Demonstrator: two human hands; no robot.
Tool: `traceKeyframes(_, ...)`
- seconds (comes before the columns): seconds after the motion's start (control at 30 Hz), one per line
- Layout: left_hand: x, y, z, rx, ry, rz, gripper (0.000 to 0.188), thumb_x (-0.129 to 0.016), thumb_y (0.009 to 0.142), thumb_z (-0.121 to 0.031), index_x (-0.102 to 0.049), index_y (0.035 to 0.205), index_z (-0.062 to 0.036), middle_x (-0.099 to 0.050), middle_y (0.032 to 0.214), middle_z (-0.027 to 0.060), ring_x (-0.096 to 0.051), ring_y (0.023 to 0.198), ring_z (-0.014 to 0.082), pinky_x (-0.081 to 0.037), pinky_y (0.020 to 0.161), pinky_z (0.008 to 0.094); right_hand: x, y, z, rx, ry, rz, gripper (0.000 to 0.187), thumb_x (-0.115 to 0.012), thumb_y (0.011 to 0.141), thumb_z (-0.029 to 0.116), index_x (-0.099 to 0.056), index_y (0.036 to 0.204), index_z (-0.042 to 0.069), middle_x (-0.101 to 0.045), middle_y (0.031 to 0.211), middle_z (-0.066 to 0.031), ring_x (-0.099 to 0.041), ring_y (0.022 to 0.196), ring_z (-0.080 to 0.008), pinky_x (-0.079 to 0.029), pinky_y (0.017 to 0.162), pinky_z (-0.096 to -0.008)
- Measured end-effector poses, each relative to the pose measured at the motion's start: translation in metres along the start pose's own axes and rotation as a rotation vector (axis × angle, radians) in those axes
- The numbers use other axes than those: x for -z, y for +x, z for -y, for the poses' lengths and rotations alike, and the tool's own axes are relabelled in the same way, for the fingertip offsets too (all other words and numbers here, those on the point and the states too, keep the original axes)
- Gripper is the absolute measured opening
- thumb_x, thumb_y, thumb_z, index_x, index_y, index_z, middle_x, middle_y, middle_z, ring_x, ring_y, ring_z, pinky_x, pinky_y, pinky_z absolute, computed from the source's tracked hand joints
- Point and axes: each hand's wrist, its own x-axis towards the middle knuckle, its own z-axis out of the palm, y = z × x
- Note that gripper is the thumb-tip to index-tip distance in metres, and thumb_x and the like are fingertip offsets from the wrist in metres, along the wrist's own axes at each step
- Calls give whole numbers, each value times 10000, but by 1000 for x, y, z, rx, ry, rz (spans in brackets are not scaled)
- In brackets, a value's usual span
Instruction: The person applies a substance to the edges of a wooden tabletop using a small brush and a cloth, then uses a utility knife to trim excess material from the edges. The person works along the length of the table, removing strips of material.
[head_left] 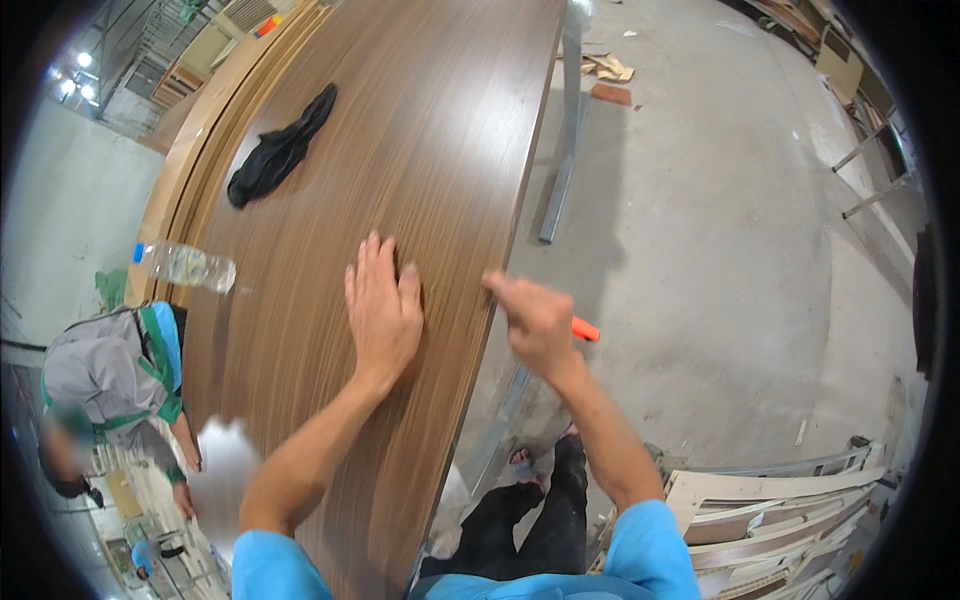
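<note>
A long brown wood-grain panel (420,130) stretches away in front of me. My left hand (383,315) lies flat on its surface, fingers stretched forward and the thumb apart, holding nothing. At the panel's right edge, my right hand (538,318) is closed round a tool with an orange handle (587,329). Only the handle's end shows beyond my fist; the rest of the tool is hidden in my grip, so its kind is unclear. The fingers of this hand are slightly blurred, with the thumb side against the panel's edge.
A black cloth (283,150) and a plastic bottle (190,267) lying on its side rest on the panel's left part. A person in a grey jacket (105,365) bends at the left. Metal legs (565,180) stand beneath the panel; wood strips (770,520) are stacked at lower right.
</note>
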Motion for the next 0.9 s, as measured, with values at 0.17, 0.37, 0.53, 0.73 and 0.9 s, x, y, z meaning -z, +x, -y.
traceKeyframes(0.17, 4, 4, -1, -26, -7, 13, 563, -406, 1032, -319, -387, 1452, 56, -307, 1578, 254, -229, 1496, 397, -112, 1215, 546, -2, 138, -113, -22, -20, -203, 308, -595, 847, -35, -700, 1108, 90, -710, 848, -137, -708, 733, -285, -526, 609, -364)
traceKeyframes(0.37, 11, 6, -4, 1, 43, 57, 569, -426, 1011, -322, -387, 1438, 53, -312, 1578, 251, -243, 1489, 408, -113, 1205, 567, 11, 287, -233, -33, -277, -184, 245, -611, 902, 70, -703, 1117, 140, -724, 939, -130, -695, 817, -343, -543, 663, -399)
traceKeyframes(0.53, 12, 3, -5, 10, 109, 65, 546, -440, 989, -291, -398, 1423, 38, -310, 1577, 261, -249, 1486, 414, -121, 1206, 564, 10, 288, -271, 87, -256, -162, 281, -589, 879, 52, -703, 1122, 137, -731, 956, -101, -699, 803, -316, -545, 646, -389)
traceKeyframes(0.73, 11, 2, -5, 11, 115, 49, 552, -454, 965, -271, -398, 1433, 17, -332, 1564, 274, -284, 1472, 423, -142, 1202, 567, 29, 128, -114, 378, 6, 241, 282, -700, 794, 156, -731, 1075, 164, -419, 597, 17, -471, 512, -117, -383, 431, -307)
traceKeyframes(0.9, 14, 3, -6, 7, 132, 56, 567, -460, 961, -281, -395, 1439, 17, -348, 1554, 281, -298, 1465, 429, -161, 1196, 567, 22, 125, -132, 341, 55, 238, 351, -681, 758, 142, -740, 1104, 152, -456, 609, 9, -506, 518, -129, -421, 452, -286)
